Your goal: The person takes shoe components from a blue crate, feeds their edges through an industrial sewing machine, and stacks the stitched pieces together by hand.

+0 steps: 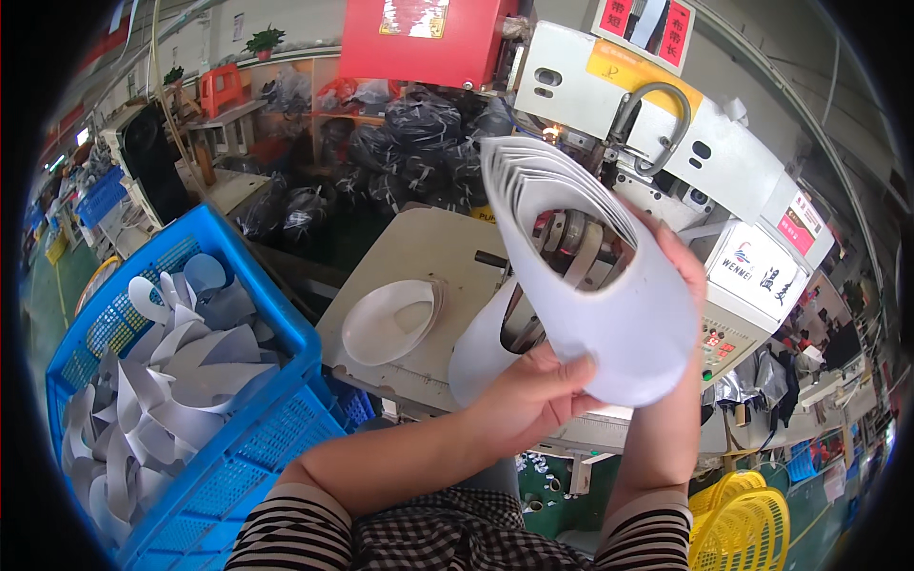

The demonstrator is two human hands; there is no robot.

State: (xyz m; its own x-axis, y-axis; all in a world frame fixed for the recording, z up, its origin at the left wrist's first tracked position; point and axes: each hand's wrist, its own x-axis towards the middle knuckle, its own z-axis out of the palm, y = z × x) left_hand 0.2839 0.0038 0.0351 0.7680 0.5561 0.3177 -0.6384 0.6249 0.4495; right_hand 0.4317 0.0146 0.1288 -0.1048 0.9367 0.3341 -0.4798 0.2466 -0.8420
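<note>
Both my hands hold up a nested stack of white shoe uppers [624,328] in front of the sewing machine, with several layered edges fanned at its upper end. My left hand [533,395] grips the rounded lower edge, thumb on the outer face. Wrapped around the right side is my right hand [684,271], its fingers partly hidden behind the stack. Behind and left of it, another white upper [473,357] sits by the machine's working end. A small pile of white curved pieces [367,333] lies on the table to the left.
The pale machine table [419,238] has a worn front edge. At left stands a blue plastic crate [309,347] full of loose white uppers [190,366]. The machine head [609,86] overhangs from the right, beside a control box [738,271]. Yellow baskets [743,523] are at lower right.
</note>
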